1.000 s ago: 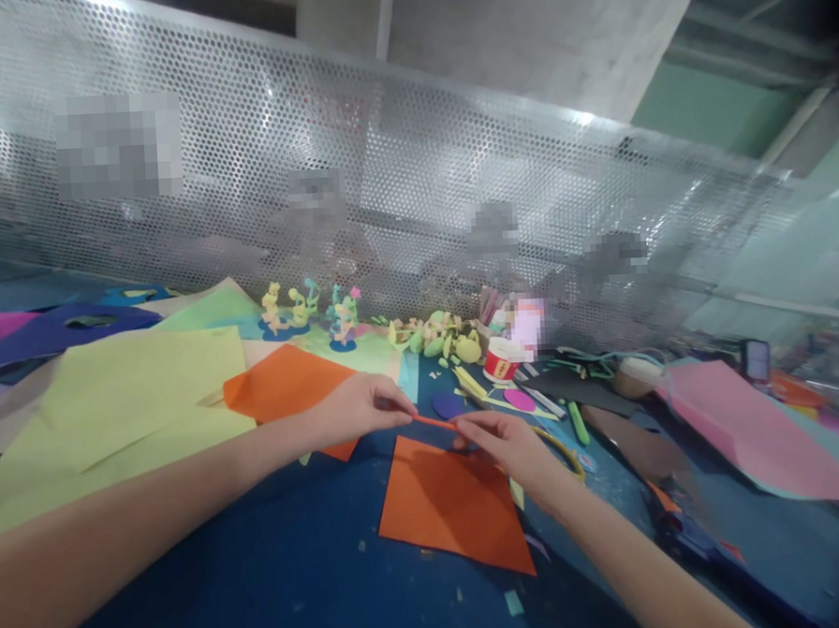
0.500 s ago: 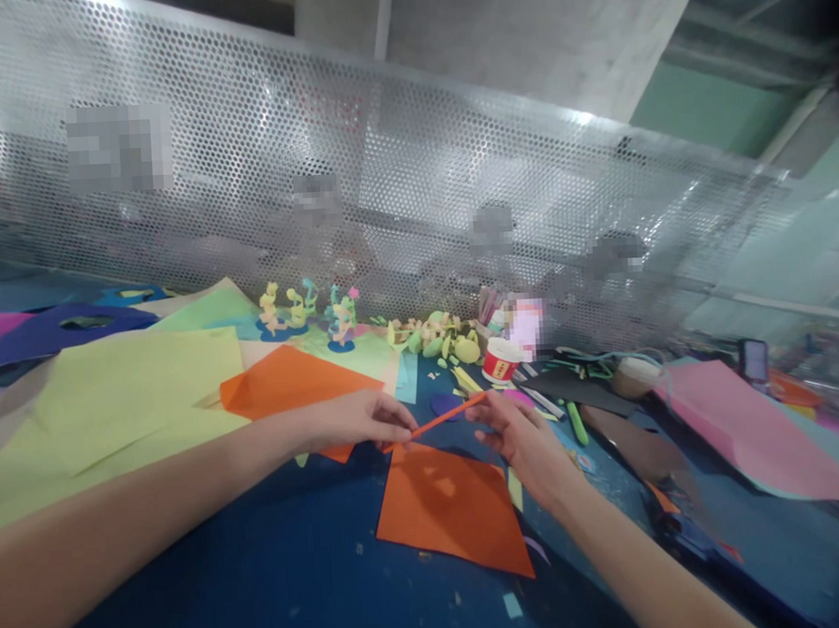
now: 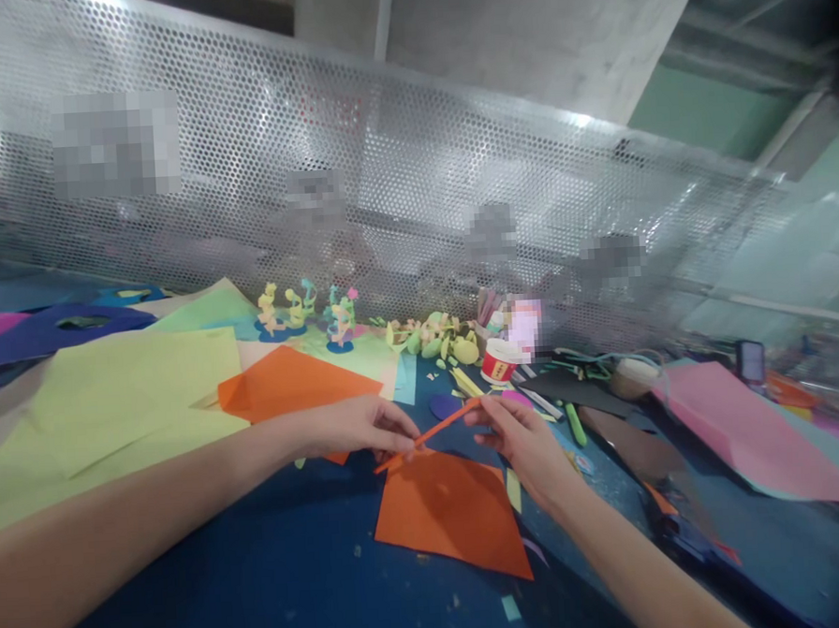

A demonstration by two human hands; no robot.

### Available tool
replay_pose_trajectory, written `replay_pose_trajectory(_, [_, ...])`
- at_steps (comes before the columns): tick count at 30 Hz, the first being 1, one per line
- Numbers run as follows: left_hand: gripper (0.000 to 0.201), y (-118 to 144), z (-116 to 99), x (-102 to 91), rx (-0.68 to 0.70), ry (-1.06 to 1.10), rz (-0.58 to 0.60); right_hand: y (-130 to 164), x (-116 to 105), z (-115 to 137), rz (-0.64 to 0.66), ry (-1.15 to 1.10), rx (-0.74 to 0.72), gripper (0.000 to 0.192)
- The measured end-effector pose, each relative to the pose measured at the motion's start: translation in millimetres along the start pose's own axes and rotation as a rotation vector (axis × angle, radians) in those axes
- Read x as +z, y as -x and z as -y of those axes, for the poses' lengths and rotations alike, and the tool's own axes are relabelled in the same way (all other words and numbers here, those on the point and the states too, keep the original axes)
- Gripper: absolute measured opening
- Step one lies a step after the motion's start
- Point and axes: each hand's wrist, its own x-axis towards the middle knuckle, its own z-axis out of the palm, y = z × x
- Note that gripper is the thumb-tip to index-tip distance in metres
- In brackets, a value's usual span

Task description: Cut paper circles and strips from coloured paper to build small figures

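Observation:
A narrow orange strip stretches at a slant between my two hands, its right end higher. My left hand pinches it toward its lower left part, and a short end pokes out past those fingers. Thumb and fingers of my right hand grip the upper right end. Just beneath lies a squarish orange sheet on the blue table, shaded by my hands. Behind my left wrist is a larger orange sheet, partly covered by the arm.
Pale yellow sheets spread at left. Small flower-like figures on blue bases stand behind, near a red-and-white tub. A green stick-like tool and a pink sheet lie at right. A perforated metal screen closes the back.
My left fingers have shifted slightly along the strip toward its middle, so more of the strip's left end sticks out. My right hand has moved very slightly left.

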Motion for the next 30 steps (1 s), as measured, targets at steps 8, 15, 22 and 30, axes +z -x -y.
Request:
replay_pose_trajectory(8, [0.022,-6.2,9.6,-4.1,0.017,0.106,-0.178,-23.5,-45.7,-5.4,-0.219,0.605,-0.097,0.027])
replay_pose_trajectory(15, [0.018,-7.7,9.8,-3.6,0.084,0.362,-0.192,-22.0,-64.4,-12.7,-0.022,1.173,0.087,0.025])
replay_pose_trajectory(22, [0.023,-9.0,10.7,-6.6,0.106,0.444,-0.232,-17.4,-63.6,-1.0,0.227,1.341,0.205,0.014])
replay_pose_trajectory(30, [0.017,-6.5,3.4,-5.3,0.025,0.493,-0.298,-18.7,-61.0,-6.5,0.204,1.386,0.239,0.024])
